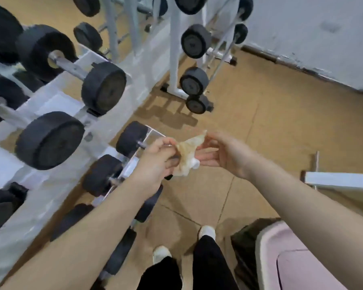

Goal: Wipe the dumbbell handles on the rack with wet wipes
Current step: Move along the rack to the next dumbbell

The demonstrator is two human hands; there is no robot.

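Both hands hold the wet wipe (pixel 188 156) in the air just right of the rack (pixel 57 105), clear of any dumbbell. The left hand (pixel 155 162) pinches its bunched lower part; the right hand (pixel 220 152) pinches the upper corner, other fingers loosely extended. This looks like refolding the soiled wipe; next it needs wrapping round a dumbbell handle (pixel 68 66) on the rack.

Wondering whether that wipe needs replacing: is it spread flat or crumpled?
Crumpled. The wipe hangs bunched and stained tan, pinched between the left hand and right hand.
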